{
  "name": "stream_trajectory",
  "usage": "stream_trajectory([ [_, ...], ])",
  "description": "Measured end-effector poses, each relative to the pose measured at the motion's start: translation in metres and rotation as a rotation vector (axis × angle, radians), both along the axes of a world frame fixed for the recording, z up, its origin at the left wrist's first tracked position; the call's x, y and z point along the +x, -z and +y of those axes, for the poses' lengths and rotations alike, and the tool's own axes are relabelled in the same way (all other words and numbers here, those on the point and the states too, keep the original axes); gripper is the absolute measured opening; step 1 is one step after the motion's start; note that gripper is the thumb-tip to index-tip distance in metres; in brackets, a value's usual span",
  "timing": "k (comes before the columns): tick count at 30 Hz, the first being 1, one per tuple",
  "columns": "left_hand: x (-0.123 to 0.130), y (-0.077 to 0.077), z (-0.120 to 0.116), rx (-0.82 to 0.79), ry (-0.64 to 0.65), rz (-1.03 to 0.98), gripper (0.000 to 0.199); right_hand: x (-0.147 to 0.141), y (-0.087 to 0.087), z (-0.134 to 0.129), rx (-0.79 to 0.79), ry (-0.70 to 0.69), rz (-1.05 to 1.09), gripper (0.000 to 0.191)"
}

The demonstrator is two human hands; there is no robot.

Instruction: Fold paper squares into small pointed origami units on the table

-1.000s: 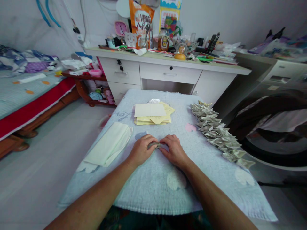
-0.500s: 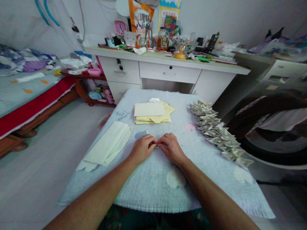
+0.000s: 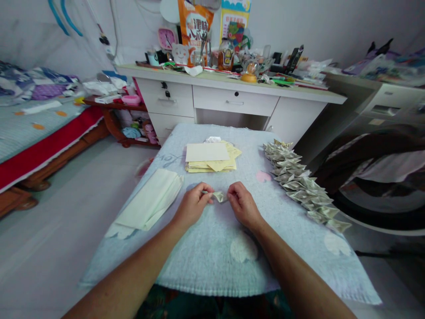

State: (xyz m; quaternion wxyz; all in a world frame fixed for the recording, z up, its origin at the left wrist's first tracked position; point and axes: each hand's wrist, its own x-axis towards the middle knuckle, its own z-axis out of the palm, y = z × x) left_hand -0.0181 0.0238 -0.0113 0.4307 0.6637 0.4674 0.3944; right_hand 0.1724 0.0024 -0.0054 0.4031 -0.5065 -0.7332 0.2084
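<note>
A small folded paper piece [image 3: 219, 196], pale grey-green with pointed ends, lies between my two hands just above the cloth. My left hand [image 3: 196, 201] pinches its left end between thumb and fingers. At the other end, my right hand [image 3: 243, 203] is closed, its thumb and bent fingers at the right tip. Ahead of them sits a stack of yellow paper sheets [image 3: 212, 167] with a whitish card [image 3: 206, 152] on top. To the right runs a long row of similar folded paper pieces [image 3: 295, 177], packed closely together.
A folded pale green cloth [image 3: 151, 197] lies at the left on the blue table cover [image 3: 206, 261]. Behind stands a white desk [image 3: 215, 99] crowded with jars and bags. A washing machine [image 3: 372, 146] is at the right, a bed [image 3: 40, 128] at the left.
My hands were close together over the paper piece, mostly covering it. Now they have moved apart, the right one to the right, and the folded paper shows between them.
</note>
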Motion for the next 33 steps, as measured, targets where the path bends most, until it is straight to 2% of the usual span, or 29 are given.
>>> stream_trajectory([
  [3, 0.002, 0.001, 0.002, -0.133, -0.003, -0.241, 0.015, 0.0, 0.002, -0.001, -0.061, 0.018, 0.155, 0.006],
  [6, 0.004, -0.001, 0.003, -0.254, -0.004, -0.437, 0.025, -0.001, 0.006, -0.001, -0.213, -0.024, 0.381, 0.011],
  [10, 0.005, -0.007, 0.002, -0.361, -0.001, -0.572, 0.032, -0.003, 0.01, 0.002, -0.354, -0.132, 0.753, 0.023],
  [13, 0.004, -0.009, 0.001, -0.381, 0.008, -0.61, 0.034, -0.003, 0.01, 0.004, -0.42, -0.166, 0.853, 0.025],
  [15, 0.004, -0.008, 0.001, -0.375, 0.009, -0.604, 0.035, -0.002, 0.01, 0.003, -0.397, -0.156, 0.8, 0.023],
  [18, 0.005, -0.006, 0.001, -0.345, 0.023, -0.584, 0.035, -0.001, 0.008, 0.001, -0.264, -0.1, 0.567, 0.022],
  [21, 0.007, -0.004, 0.0, -0.304, 0.075, -0.556, 0.033, -0.001, 0.007, 0.0, -0.111, -0.044, 0.291, 0.045],
  [22, 0.007, -0.003, 0.0, -0.288, 0.095, -0.541, 0.032, -0.001, 0.006, 0.0, -0.078, -0.04, 0.226, 0.046],
  [24, 0.007, -0.002, -0.001, -0.26, 0.127, -0.507, 0.029, -0.002, 0.005, 0.001, -0.048, -0.056, 0.139, 0.034],
  [26, 0.007, 0.0, -0.002, -0.241, 0.145, -0.479, 0.025, -0.002, 0.003, 0.002, -0.046, -0.074, 0.102, 0.014],
  [28, 0.007, 0.0, -0.002, -0.242, 0.157, -0.472, 0.023, -0.002, 0.002, 0.002, -0.046, -0.072, 0.106, 0.006],
  [31, 0.007, -0.001, -0.002, -0.267, 0.156, -0.48, 0.023, -0.002, 0.001, 0.002, -0.045, -0.065, 0.145, 0.008],
  [33, 0.007, -0.003, -0.002, -0.279, 0.146, -0.464, 0.031, -0.002, 0.001, 0.002, -0.048, -0.063, 0.162, 0.01],
])
